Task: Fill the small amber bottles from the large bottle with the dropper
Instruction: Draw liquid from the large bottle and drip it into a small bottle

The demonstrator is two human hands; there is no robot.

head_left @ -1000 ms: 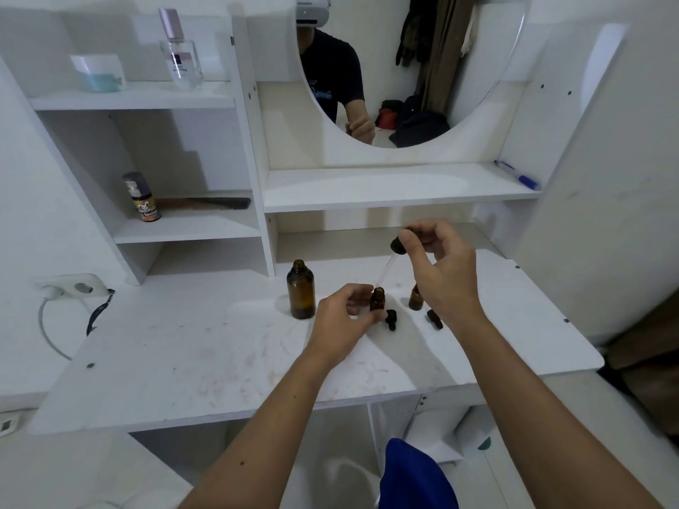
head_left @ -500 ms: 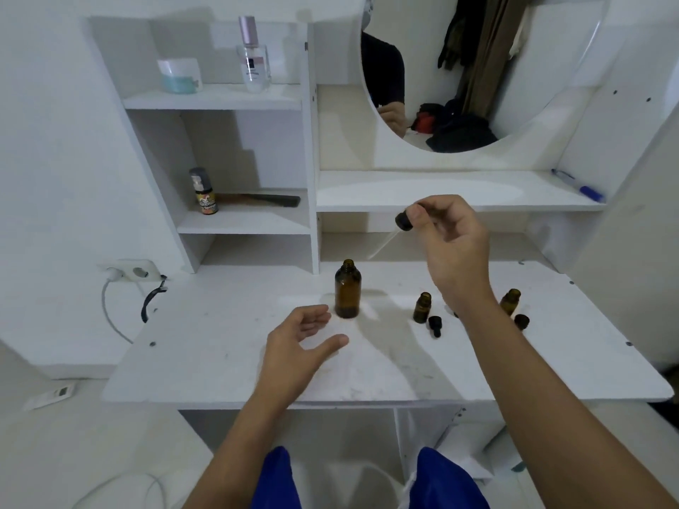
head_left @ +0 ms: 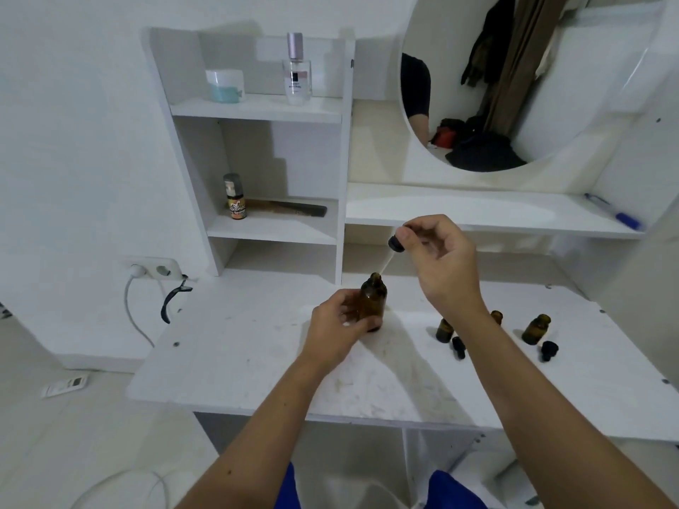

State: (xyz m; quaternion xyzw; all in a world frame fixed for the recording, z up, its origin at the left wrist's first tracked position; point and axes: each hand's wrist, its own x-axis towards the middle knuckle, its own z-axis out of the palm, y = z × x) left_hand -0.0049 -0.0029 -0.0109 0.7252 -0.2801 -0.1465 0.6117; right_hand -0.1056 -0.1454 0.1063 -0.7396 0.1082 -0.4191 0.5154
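Observation:
The large amber bottle (head_left: 374,296) stands open on the white desk (head_left: 257,361), and my left hand (head_left: 336,326) grips its lower body. Above it my right hand (head_left: 439,255) pinches the black bulb of the dropper (head_left: 395,244); its thin glass tube slants down with the tip at the bottle's mouth. To the right stand three small amber bottles, uncapped: one (head_left: 444,330) beside my right forearm, one (head_left: 496,317) partly behind it, one (head_left: 536,328) further right. Two black caps (head_left: 458,347) (head_left: 549,350) lie in front of them.
A shelf unit at the back left holds a perfume bottle (head_left: 297,69), a white jar (head_left: 225,85), a small spray bottle (head_left: 235,196) and a comb (head_left: 294,208). A round mirror (head_left: 514,86) hangs above a long shelf with a blue pen (head_left: 611,211). A wall socket (head_left: 154,270) with cables is at left.
My left hand let go of a small bottle, moved left and closed around the large bottle. My right hand carried the dropper left, to the large bottle's mouth. The camera turned left.

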